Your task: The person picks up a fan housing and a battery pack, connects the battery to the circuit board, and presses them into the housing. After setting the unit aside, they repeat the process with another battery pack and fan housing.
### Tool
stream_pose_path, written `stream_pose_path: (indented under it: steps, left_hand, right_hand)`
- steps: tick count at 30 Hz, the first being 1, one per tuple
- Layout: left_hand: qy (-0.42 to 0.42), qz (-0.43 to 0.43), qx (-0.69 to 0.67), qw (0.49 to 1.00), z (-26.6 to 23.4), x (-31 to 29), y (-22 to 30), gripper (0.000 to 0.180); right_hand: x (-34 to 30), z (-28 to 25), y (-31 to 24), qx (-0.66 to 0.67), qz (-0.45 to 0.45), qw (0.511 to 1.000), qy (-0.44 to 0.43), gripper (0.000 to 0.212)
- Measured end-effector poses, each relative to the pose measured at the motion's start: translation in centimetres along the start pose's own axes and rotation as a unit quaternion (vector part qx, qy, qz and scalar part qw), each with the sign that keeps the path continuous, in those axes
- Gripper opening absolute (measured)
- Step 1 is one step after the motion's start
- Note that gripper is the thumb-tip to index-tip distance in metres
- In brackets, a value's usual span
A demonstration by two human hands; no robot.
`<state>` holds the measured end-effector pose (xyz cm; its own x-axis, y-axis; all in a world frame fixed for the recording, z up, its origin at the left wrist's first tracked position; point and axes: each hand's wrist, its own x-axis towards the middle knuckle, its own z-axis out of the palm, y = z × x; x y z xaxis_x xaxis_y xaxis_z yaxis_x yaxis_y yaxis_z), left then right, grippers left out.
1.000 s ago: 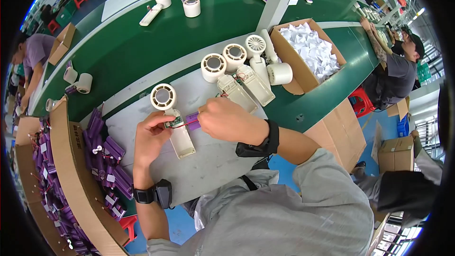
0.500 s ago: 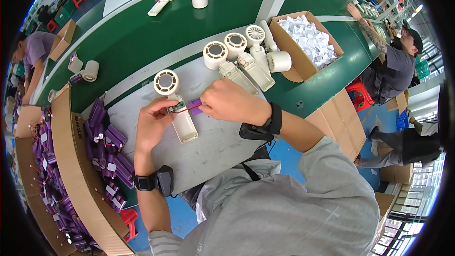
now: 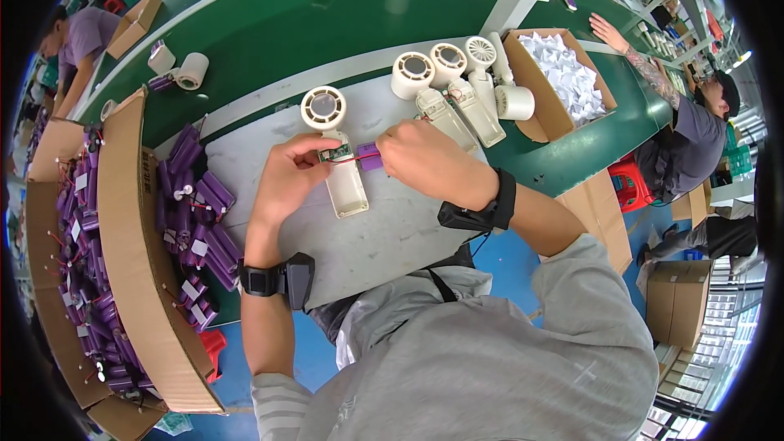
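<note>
An open cream handheld fan (image 3: pixel 349 193) lies on the grey work mat, its round head pointing away from me. A small green circuit board (image 3: pixel 336 152) sits in the upper part of its hollow handle. My left hand (image 3: pixel 283 177) pinches the handle at this board, thumb and fingers closed around its edges. Just right of the handle, my right hand (image 3: pixel 441 165) is closed on a purple battery pack (image 3: pixel 370 157), which its fingers partly hide. A red wire (image 3: pixel 349 160) runs between the board and the pack; its far end under my right fingers is hidden.
Left stands a cardboard box (image 3: pixel 167 278) of purple battery packs, with more packs (image 3: pixel 214 249) heaped beside it. Several cream fans (image 3: pixel 414 75) and open handles stand behind my right hand, near a carton of folded white papers (image 3: pixel 563 77). A co-worker (image 3: pixel 682 139) sits at right.
The whole view has shifted, so the bench appears farther right and higher. My hands keep nearly the same hold on fan and battery pack. The right co-worker's hand has lifted with fingers spread.
</note>
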<state>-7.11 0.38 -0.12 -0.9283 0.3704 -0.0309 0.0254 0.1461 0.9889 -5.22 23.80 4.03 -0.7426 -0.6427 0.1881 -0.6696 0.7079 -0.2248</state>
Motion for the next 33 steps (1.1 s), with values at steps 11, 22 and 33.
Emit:
stream_pose_path:
  steps: [11,22,33]
  left_hand:
    - [0.019,0.016,0.021,0.999,0.4,0.4,-0.3,0.032]
    - [0.030,0.025,0.032,0.999,0.6,0.2,0.1,0.031]
    - [0.048,0.037,0.019,0.998,0.6,0.3,-0.2,0.031]
  right_hand:
    - [-0.5,-0.9,1.3,0.095,0.083,0.992,0.020,0.010]
    - [-6.0,-11.4,8.9,0.047,0.451,0.864,0.218,0.033]
    - [1.0,1.6,1.1,0.143,0.018,0.989,0.012,0.050]
